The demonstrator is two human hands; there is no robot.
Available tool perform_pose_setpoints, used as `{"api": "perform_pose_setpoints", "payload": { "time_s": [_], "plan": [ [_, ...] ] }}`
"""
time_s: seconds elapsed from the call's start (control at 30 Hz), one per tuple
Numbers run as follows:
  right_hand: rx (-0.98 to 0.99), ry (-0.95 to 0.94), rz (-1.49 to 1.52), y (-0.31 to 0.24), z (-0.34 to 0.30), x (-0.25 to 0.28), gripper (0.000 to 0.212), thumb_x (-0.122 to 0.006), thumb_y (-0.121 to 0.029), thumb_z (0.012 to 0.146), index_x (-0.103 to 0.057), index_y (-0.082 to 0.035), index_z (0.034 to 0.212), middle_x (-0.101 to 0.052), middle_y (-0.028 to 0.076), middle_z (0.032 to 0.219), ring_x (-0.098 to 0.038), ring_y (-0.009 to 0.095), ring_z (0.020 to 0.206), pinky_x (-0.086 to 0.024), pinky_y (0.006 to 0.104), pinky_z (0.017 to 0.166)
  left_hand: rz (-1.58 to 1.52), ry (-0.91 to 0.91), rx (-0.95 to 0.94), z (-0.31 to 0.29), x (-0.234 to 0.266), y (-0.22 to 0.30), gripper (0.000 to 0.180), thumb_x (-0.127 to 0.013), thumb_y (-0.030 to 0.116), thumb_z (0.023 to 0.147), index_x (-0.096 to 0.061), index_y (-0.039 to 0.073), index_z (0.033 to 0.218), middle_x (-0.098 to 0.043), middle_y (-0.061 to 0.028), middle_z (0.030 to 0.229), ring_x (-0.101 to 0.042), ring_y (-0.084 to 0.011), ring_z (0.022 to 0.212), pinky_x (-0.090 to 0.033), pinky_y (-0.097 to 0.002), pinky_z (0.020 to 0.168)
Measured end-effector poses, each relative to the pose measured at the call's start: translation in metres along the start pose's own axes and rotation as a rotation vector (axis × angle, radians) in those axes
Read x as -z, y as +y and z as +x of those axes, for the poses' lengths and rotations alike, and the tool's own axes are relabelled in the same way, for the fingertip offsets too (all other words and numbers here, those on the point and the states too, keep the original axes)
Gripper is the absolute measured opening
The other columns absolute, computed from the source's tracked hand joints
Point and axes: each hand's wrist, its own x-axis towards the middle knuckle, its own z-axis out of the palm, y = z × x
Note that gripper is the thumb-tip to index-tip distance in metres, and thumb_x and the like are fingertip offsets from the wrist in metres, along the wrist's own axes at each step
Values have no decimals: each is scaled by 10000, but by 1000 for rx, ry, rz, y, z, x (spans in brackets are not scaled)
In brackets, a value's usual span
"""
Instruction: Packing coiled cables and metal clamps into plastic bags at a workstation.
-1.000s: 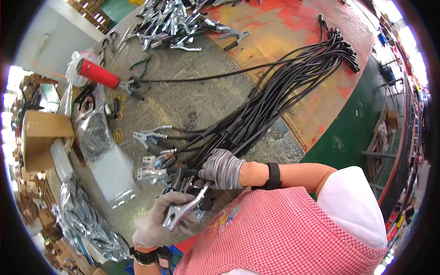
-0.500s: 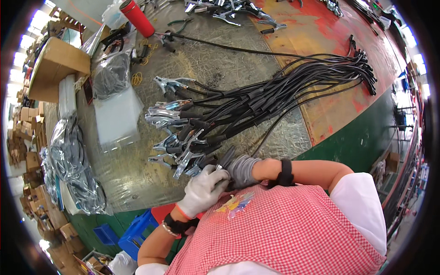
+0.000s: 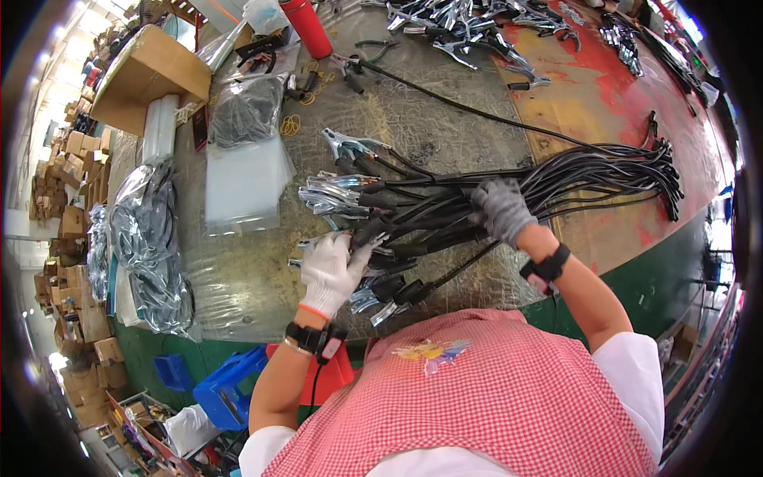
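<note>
A bundle of black cables (image 3: 572, 171) runs across the table, with silver metal spring clamps (image 3: 338, 195) on its left ends. My left hand (image 3: 334, 274), in a white glove, is closed at the near-left clamps, thumb and fingers around one with a black sleeve; the glove partly hides it. Further right, my right hand (image 3: 502, 211), in a grey glove, curls its fingers over the middle of the cables. Just in front of me, a cable with a black-sleeved clamp (image 3: 393, 310) lies near the table edge. One long cable (image 3: 477, 115) stretches separately behind the bundle.
More clamps (image 3: 469, 24) are heaped at the back. A red cylinder (image 3: 306, 28), green-handled pliers (image 3: 375, 49) and a cardboard box (image 3: 151, 75) stand or lie back left. Clear plastic bags (image 3: 242, 187) and bagged cables (image 3: 147, 246) lie left. A blue stool (image 3: 230, 389) is below the table.
My hands have parted from close together at the table's near edge. The left moved forward to the clamps, the right forward and right onto the cables. The view has shifted too.
</note>
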Motion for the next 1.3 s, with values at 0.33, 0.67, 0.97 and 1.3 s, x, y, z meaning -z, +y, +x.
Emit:
{"api": "perform_pose_setpoints", "payload": {
  "time_s": [0.33, 0.67, 0.97, 1.3],
  "plan": [
    [359, -338, 158, -45, 16, 6, 265, -655, -310, 756, -646, -70, 866, -633, 143, 771, -611, 342, 751, -476, 420, 650, -789, -104, 416, 10, 51, 31, 358, -599, 337, 861, -590, 5, 726, -559, -120, 632, -501, -212, 562, -397, -311, 551],
    [296, -129, 564, -73, 47, 56, 328, -704, -389, 751, -661, -66, 784, -593, 133, 653, -590, 298, 603, -456, 344, 535, -76, 85, -479, -18, 21, 22, 304, -731, 179, 589, -581, 71, 831, -598, -59, 922, -600, -257, 891, -488, -383, 815],
    [453, 286, 715, -60, 2, 31, 252, -798, -255, 647, -638, -68, 701, -598, 96, 621, -588, 268, 526, -449, 342, 470, -373, 295, -159, -32, 71, 51, 414, -687, 135, 674, -596, 5, 1056, -578, -150, 1083, -540, -286, 1063, -445, -387, 899],
    [489, 136, 443, -67, -14, 53, 268, -756, -333, 694, -671, -83, 738, -594, 118, 616, -593, 265, 547, -442, 321, 469, -2224, -38, 721, -26, 33, 21, 177, -526, 130, 912, -535, 5, 1036, -593, -105, 947, -581, -160, 720, -500, -289, 655]
  ]
}}
